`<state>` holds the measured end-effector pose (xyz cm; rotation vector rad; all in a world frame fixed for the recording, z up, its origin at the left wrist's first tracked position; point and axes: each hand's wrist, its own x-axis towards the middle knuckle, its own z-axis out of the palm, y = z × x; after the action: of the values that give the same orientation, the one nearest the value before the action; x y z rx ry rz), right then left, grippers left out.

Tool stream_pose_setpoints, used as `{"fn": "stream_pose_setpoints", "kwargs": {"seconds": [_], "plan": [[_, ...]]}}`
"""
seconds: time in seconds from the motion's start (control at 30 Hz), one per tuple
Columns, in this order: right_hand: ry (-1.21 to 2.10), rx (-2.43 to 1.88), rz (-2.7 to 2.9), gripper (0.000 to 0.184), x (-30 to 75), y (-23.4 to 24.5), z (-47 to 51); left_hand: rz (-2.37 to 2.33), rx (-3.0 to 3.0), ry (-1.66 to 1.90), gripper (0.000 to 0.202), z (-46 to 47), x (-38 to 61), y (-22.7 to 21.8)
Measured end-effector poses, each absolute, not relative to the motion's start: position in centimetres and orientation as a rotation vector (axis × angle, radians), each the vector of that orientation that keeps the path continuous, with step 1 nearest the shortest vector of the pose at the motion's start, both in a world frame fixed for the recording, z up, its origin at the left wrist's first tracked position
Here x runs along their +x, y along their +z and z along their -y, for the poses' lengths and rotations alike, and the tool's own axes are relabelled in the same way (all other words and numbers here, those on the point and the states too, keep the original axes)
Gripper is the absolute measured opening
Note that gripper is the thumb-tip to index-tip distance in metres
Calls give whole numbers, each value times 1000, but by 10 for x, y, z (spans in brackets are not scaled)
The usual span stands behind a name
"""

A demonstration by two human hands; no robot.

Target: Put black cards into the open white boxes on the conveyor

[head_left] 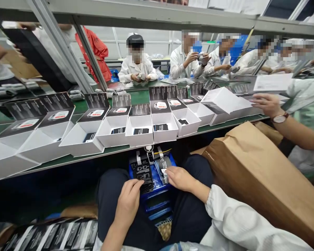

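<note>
Between my knees sits a blue plastic bin [154, 190] with stacks of printed leaflets in it. My left hand [128, 198] is closed, thumb and fingertips pinching at the near corner of a black leaflet [142, 170] on the left stack. Over the right stack, my right hand [180, 178] pinches the edge of a grey leaflet [163, 163]. Beyond the bin, a row of white boxes with raised black lids lines the bench edge; a black card [140, 131] lies inside the middle white box [139, 140].
A green bench [136, 93] runs across in front. A large brown carton [261, 174] stands at my right, and banded black packs [54, 235] fill a box at lower left. A co-worker's hand [268, 104] reaches in at right. Several people in white coats sit opposite.
</note>
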<state>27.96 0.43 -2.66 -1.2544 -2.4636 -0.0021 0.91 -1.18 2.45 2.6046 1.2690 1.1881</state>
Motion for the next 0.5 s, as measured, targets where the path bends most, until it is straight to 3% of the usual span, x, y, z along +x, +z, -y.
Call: {"fn": "stream_pose_setpoints", "kwargs": {"seconds": [0.13, 0.33, 0.4, 0.5], "plan": [[27, -1371, 2301, 16, 287, -8, -6, -1221, 2594, 1226, 30, 17, 21, 29], [302, -1237, 2125, 26, 283, 86, 26, -860, 2689, 1336, 33, -11, 76, 66], [224, -1222, 2188, 30, 287, 115, 31, -713, 2696, 1405, 36, -22, 101, 89], [-146, -1273, 2120, 35, 322, 151, 6, -638, 2716, 1530, 46, -37, 121, 124]]}}
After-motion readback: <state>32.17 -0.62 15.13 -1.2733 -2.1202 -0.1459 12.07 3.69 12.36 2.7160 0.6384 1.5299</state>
